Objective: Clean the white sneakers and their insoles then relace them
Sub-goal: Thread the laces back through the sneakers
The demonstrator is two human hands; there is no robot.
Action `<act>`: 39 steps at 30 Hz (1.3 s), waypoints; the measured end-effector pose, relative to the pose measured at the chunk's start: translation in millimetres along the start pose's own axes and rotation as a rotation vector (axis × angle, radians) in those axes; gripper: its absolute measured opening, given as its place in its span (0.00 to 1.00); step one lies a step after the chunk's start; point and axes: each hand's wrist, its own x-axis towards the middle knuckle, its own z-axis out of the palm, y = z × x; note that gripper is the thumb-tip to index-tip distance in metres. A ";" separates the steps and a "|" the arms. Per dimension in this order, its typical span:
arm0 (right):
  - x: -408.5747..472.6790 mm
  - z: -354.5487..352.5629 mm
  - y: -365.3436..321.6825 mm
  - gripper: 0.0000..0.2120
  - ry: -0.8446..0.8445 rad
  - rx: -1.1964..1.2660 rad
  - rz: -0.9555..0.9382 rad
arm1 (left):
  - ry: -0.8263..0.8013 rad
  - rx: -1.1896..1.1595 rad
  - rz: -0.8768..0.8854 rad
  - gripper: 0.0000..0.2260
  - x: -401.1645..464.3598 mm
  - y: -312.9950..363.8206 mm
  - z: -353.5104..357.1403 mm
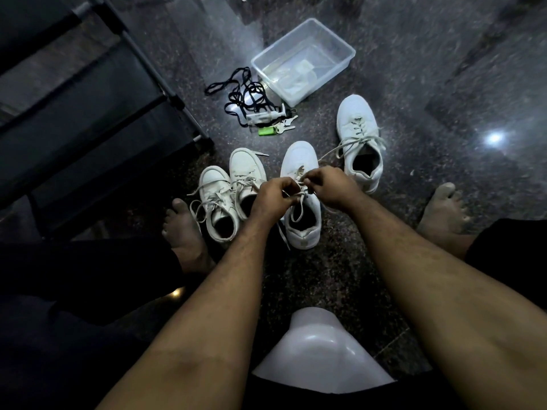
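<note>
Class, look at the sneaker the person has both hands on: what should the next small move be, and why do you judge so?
Probably draw the pinched lace free of the top eyelets. The left hand and right hand both pinch it over the middle sneaker, which is still laced, as are the other three. The clear tub waits beyond, so cleaning looks not yet begun.

both bare forearms reach forward and down, converging at the middle. the left hand has its fingers curled, pinching a lace. the right hand sits just beside it, knuckles up, fingers curled on the same lace, it seems. bare feet are planted wide apart on either side.
</note>
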 end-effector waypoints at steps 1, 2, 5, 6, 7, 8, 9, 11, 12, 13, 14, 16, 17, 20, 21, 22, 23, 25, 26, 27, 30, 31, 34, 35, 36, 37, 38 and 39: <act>-0.9 0.2 1.9 0.09 0.005 -0.034 0.010 | 0.003 -0.003 -0.011 0.07 0.1 -0.3 0.5; -2.4 -0.9 2.4 0.09 0.013 -0.046 0.028 | 0.007 -0.006 -0.022 0.07 0.0 -1.0 0.4; -3.6 -5.1 2.5 0.08 0.065 -0.020 0.040 | 0.025 0.005 -0.030 0.08 0.1 -3.1 -2.8; -3.3 -6.4 1.7 0.08 0.061 -0.004 0.036 | 0.030 -0.003 -0.031 0.09 -0.6 -2.7 -3.9; -2.6 -6.9 0.8 0.08 0.051 0.004 0.034 | 0.032 -0.014 -0.032 0.09 -1.3 -2.1 -4.6; -1.7 -6.9 -0.1 0.08 0.039 -0.002 0.035 | 0.031 -0.024 -0.032 0.09 -1.4 -2.3 -4.9; -0.9 -6.3 -0.3 0.08 0.031 -0.027 0.035 | 0.030 -0.027 -0.030 0.10 -1.5 -2.6 -4.5; 0.2 -3.9 -1.8 0.08 0.032 -0.106 0.034 | 0.028 -0.024 -0.029 0.11 -1.8 -3.1 -3.6; 0.5 -2.6 -3.0 0.07 0.037 -0.123 0.039 | 0.023 -0.030 -0.031 0.11 -1.9 -3.4 -3.3; 1.3 -0.7 -3.7 0.06 0.046 -0.116 0.046 | 0.017 -0.042 -0.035 0.12 -1.9 -3.8 -3.0; 2.0 1.3 -4.5 0.04 0.053 -0.089 0.050 | 0.011 -0.057 -0.038 0.12 -2.3 -3.8 -3.1; 2.7 3.5 -6.0 0.03 0.035 -0.045 0.024 | 0.007 -0.074 -0.039 0.13 -3.2 -3.8 -3.0; 3.1 4.3 -5.5 0.03 0.011 -0.046 0.008 | 0.009 -0.073 -0.035 0.12 -3.8 -4.1 -2.8; 1.9 4.7 -2.7 0.04 -0.057 -0.076 -0.004 | 0.044 -0.096 -0.039 0.11 -6.5 -5.1 -1.7; 1.6 5.7 -0.8 0.04 -0.065 -0.082 -0.007 | 0.057 -0.116 -0.048 0.11 -7.3 -5.1 -1.4; 0.9 6.3 0.5 0.05 -0.070 -0.084 -0.012 | 0.068 -0.128 -0.056 0.11 -7.5 -4.9 -1.2; 0.4 6.7 1.8 0.05 -0.077 -0.079 -0.013 | 0.074 -0.133 -0.056 0.12 -7.5 -4.8 -0.6; 0.5 5.4 2.8 0.05 -0.090 -0.042 -0.019 | 0.084 -0.123 -0.066 0.12 -6.8 -5.3 0.7; 1.0 4.1 3.0 0.05 -0.094 -0.018 -0.025 | 0.095 -0.115 -0.080 0.12 -6.5 -5.5 0.9; 1.3 3.0 2.8 0.05 -0.095 0.007 -0.029 | 0.108 -0.114 -0.102 0.12 -6.3 -6.5 1.2; 0.1 0.4 1.8 0.08 -0.077 0.082 -0.008 | 0.070 -0.169 -0.134 0.07 -8.1 -4.8 1.5; -0.2 0.2 2.0 0.08 -0.068 0.109 0.007 | 0.041 -0.184 -0.123 0.05 -9.5 -3.4 1.9; -1.3 1.1 3.9 0.09 -0.068 0.138 0.019 | 0.008 -0.212 -0.107 0.02 -11.8 -3.4 2.6; -1.8 0.8 4.6 0.09 -0.072 0.142 0.023 | 0.008 -0.229 -0.111 0.02 -11.4 -5.8 3.5; -2.0 0.5 5.2 0.09 -0.078 0.151 0.030 | 0.006 -0.243 -0.120 0.03 -11.2 -7.6 4.0; -2.2 0.1 5.3 0.09 -0.082 0.160 0.033 | 0.000 -0.260 -0.135 0.04 -11.2 -9.3 5.1; -2.2 -0.6 5.1 0.09 -0.085 0.162 0.032 | -0.008 -0.279 -0.156 0.05 -12.5 -9.4 6.3; -2.3 -0.7 4.8 0.10 -0.086 0.155 0.027 | -0.013 -0.315 -0.181 0.05 -14.6 -9.2 7.8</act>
